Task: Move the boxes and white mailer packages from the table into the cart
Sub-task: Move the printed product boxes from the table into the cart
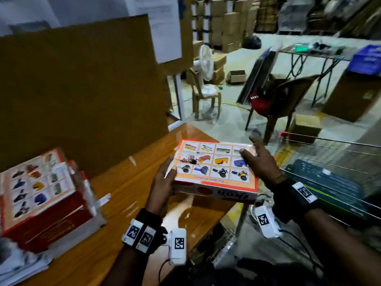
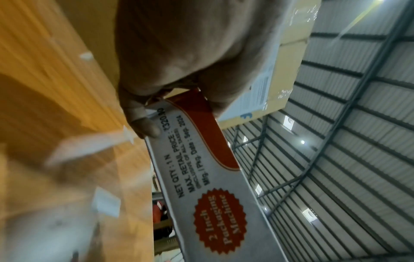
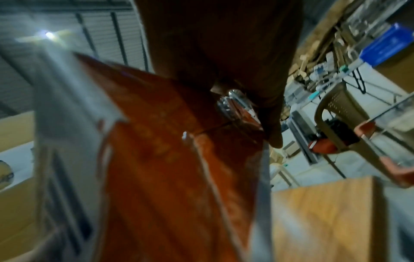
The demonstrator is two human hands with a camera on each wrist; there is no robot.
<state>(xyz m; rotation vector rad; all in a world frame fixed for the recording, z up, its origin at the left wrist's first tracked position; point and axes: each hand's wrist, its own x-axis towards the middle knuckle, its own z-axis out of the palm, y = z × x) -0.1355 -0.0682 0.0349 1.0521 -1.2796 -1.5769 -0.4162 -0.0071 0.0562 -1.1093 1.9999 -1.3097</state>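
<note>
1. Hands first: the left hand [image 1: 162,178] cups the near-left edge of the printed box [image 1: 216,168], fingers running up its side and, in the left wrist view, a fingertip [image 2: 145,129] pressed on the white side panel. It looks like a support from the side and below.
2. Across the box, the right hand [image 1: 259,162] lies flat-ish on the lid, fingers spread and fairly straight, the thumb over the far-right edge. I judge this a steadying press, so the flat carton cannot tip while carried.
3. Held between the two hands, the printed box sits just over the right-hand edge of the wooden table [image 1: 115,182], tilted slightly, its picture grid facing up. Whether its underside touches the wood I cannot tell.
4. Right of the box, below table height, the wire cart [image 1: 329,162] waits, with a dark flat package [image 1: 329,182] already lying in it. The box seems on its way there.
5. Left of the box, well apart, a stack of similar boxes [image 1: 41,199] remains on the table, with white mailers [image 1: 20,267] at the near-left corner, so much of the job is left.
6. Behind the box stands a large cardboard sheet [image 1: 82,89].
</note>
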